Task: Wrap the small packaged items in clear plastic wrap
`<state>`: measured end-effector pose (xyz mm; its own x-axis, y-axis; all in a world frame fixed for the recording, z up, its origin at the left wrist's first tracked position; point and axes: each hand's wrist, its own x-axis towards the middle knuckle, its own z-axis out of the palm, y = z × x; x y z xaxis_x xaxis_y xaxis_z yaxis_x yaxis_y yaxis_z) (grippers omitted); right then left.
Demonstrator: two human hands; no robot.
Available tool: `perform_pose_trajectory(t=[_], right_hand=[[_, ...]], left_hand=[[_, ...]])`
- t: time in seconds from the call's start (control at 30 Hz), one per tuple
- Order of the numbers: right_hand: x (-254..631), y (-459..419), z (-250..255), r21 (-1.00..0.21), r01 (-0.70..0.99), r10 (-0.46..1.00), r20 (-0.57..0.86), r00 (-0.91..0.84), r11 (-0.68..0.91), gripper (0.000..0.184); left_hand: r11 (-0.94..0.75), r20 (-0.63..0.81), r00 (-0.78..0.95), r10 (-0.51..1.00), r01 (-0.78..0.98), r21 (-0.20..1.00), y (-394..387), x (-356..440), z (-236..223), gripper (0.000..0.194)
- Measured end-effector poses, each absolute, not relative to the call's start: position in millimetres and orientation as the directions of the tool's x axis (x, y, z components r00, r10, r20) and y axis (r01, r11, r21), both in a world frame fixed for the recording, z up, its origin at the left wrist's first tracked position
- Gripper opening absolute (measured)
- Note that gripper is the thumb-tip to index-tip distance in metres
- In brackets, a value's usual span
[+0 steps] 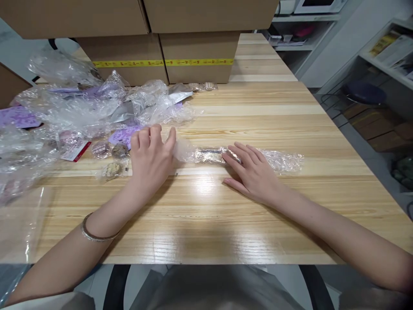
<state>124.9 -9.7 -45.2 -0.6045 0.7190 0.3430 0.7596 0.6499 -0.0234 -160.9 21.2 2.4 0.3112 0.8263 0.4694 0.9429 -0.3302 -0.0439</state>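
A wrapped bundle of clear bubble wrap [284, 161] lies lengthwise on the wooden table, with a dark strip showing through its middle. My right hand [254, 174] rests on the bundle, fingers spread and palm down. At the bundle's left end is my left hand [150, 157], its fingers bent and the thumb held apart; the fingertips are partly hidden, and no held object shows. Close by on the left are a small packet with a pale, crumbly-looking piece [112, 170], a dark round piece [120, 150] and a round clear-wrapped item [100, 149].
Crumpled clear plastic packaging [77, 110] with purple patterned cards [21, 117] heaps across the left and back. Stacked cardboard boxes [196, 71] with yellow tape stand at the far side. A flat clear bag [22, 224] hangs over the front left edge. Shelves [306, 18] stand beyond.
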Motion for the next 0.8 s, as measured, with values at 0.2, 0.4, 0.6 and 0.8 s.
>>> perform_pose_trajectory(t=[0.2,0.4,0.6,0.8], right_hand=[[116.0,-17.5,-37.9,0.158,0.791,0.732,0.308,-0.608,0.591,0.067],[97.6,-47.4,-31.6,0.37,0.73,0.669,0.301,-0.679,0.575,0.022],[92.5,-88.8,-21.9,0.482,0.841,0.934,0.115,-0.339,0.246,0.042],[114.1,-68.5,-11.7,0.404,0.909,0.992,-0.108,-0.064,0.103,0.078]], left_hand=[[-0.405,0.526,0.38,0.76,0.911,-0.074,20.4,-122.9,-7.4,0.043],[-0.54,0.582,0.488,0.65,0.836,-0.097,27.0,-78.8,-30.1,0.056],[-0.642,0.402,0.62,0.674,0.761,-0.098,25.3,-73.6,-28.0,0.033],[-0.644,0.294,0.609,0.737,0.764,0.031,9.3,-70.6,-40.7,0.042]])
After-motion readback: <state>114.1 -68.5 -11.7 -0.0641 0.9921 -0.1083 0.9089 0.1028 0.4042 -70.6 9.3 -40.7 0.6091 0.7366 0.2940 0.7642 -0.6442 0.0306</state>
